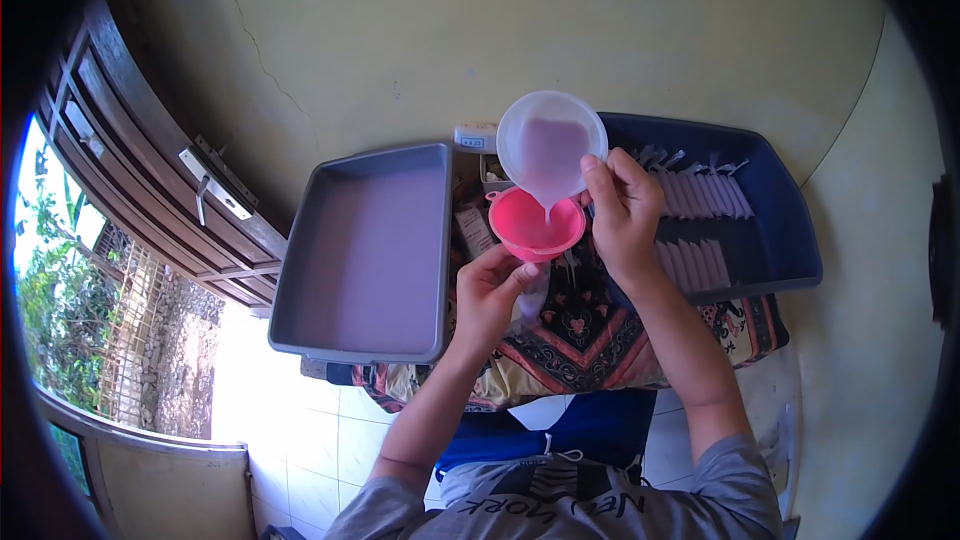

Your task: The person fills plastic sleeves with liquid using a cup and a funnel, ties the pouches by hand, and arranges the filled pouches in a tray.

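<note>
My right hand (627,215) grips the rim of a translucent plastic cup (510,135), tilted so that lilac liquid (555,150) runs from it in a thin stream. Under the cup, a pink funnel (535,238) catches the stream. My left hand (487,298) is closed around the funnel's lower part, with the fingers partly hidden. Below the funnel hangs a clear plastic bag (532,305) with some lilac liquid in it; the spout inside is hidden.
A grey tray (445,270) of lilac liquid stands at left. In the dark blue tray (790,230) at right lie rows of filled, tied plastic tubes (705,195). A patterned cloth (580,340) covers the table. A wooden door (150,130) stands at far left.
</note>
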A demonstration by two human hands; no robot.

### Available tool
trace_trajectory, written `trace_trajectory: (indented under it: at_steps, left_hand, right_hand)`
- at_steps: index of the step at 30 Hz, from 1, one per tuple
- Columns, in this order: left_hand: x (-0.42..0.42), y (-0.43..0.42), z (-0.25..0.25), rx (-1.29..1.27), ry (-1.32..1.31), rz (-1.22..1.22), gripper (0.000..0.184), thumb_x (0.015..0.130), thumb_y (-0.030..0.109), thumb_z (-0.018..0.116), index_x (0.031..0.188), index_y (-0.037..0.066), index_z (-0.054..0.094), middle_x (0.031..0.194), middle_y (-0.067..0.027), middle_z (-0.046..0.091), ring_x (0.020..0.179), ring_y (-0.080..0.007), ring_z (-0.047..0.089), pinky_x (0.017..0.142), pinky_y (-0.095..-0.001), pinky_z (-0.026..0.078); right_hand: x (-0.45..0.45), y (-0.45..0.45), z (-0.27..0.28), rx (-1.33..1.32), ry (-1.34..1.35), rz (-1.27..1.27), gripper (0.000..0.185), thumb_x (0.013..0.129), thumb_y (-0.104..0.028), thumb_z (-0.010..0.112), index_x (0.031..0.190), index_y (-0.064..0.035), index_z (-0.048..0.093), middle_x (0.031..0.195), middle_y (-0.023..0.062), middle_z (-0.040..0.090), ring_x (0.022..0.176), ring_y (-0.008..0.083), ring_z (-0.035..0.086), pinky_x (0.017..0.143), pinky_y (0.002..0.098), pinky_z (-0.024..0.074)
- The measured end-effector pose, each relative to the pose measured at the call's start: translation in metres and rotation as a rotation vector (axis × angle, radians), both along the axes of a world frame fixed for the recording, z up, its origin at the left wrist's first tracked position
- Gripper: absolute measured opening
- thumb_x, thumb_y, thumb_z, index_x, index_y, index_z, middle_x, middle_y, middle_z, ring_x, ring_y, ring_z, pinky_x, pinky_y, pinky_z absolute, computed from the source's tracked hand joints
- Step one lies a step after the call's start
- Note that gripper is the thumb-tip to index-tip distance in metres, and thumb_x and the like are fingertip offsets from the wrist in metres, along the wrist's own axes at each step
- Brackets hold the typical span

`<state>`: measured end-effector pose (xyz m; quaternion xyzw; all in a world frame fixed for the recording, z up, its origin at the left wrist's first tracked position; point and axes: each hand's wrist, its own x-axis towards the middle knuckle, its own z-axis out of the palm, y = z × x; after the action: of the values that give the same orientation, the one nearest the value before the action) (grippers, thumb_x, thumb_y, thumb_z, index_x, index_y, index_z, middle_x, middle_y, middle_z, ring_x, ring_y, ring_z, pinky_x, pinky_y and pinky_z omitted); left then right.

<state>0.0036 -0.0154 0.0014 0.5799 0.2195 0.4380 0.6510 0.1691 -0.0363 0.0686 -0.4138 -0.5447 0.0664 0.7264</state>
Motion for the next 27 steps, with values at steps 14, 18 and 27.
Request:
trace_trajectory:
  at_steps: [14, 18, 27]
  left_hand:
    - [-0.014, 0.005, 0.006, -0.01, -0.048, 0.106, 0.026, 0.088, 0.004, 0.066, 0.112, -0.004, 0.062, 0.1, -0.0084, 0.068, 0.094, -0.0126, 0.062, 0.087, -0.0267, 0.047]
    - [-0.017, 0.007, 0.004, -0.031, -0.081, 0.148, 0.025, 0.088, 0.002, 0.065, 0.112, -0.006, 0.062, 0.101, -0.0093, 0.068, 0.095, -0.0135, 0.062, 0.087, -0.0263, 0.047]
    - [-0.019, 0.008, -0.001, -0.008, -0.105, 0.192, 0.024, 0.088, -0.001, 0.064, 0.111, -0.007, 0.061, 0.104, -0.0102, 0.067, 0.097, -0.0134, 0.061, 0.088, -0.0261, 0.047]
  right_hand:
    - [-0.009, 0.018, -0.045, -0.145, 0.659, 0.152, 0.033, 0.093, -0.013, 0.056, 0.064, -0.0092, 0.042, 0.059, -0.0002, 0.044, 0.056, 0.009, 0.044, 0.054, 0.0259, 0.0372]
    - [-0.01, 0.023, -0.091, -0.274, 0.597, 0.123, 0.032, 0.093, -0.014, 0.057, 0.064, -0.0088, 0.044, 0.06, 0.0003, 0.046, 0.055, 0.0091, 0.047, 0.053, 0.0242, 0.0367]
    - [-0.02, 0.027, -0.163, -0.455, 0.575, 0.132, 0.03, 0.094, -0.018, 0.056, 0.067, -0.0081, 0.051, 0.058, -0.0001, 0.051, 0.052, 0.007, 0.05, 0.049, 0.0213, 0.0376]
